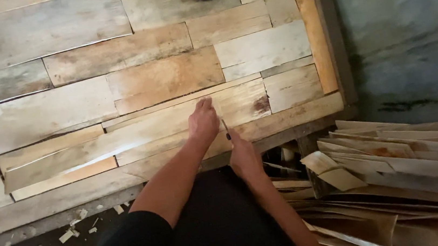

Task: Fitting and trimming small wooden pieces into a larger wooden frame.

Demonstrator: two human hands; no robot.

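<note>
Bare forearms; black sleeve (134, 240) on the left arm; dark clothing below

Veneer bed lying open ahead, scrap stack crowding the right

The flat bed of veneer sheets (133, 83) is offering unobstructed room ahead and to the left, with nothing standing on it except the left hand (203, 123) pressing flat near the front edge. The right hand (244, 157) is sitting just beside it at the frame edge, gripping a thin blade (225, 129), so the gap between the 2 hands is staying narrow. A loose stack of veneer strips (396, 158) is blocking the right side. The raised wooden rail (313, 31) is bounding the bed there.
</note>
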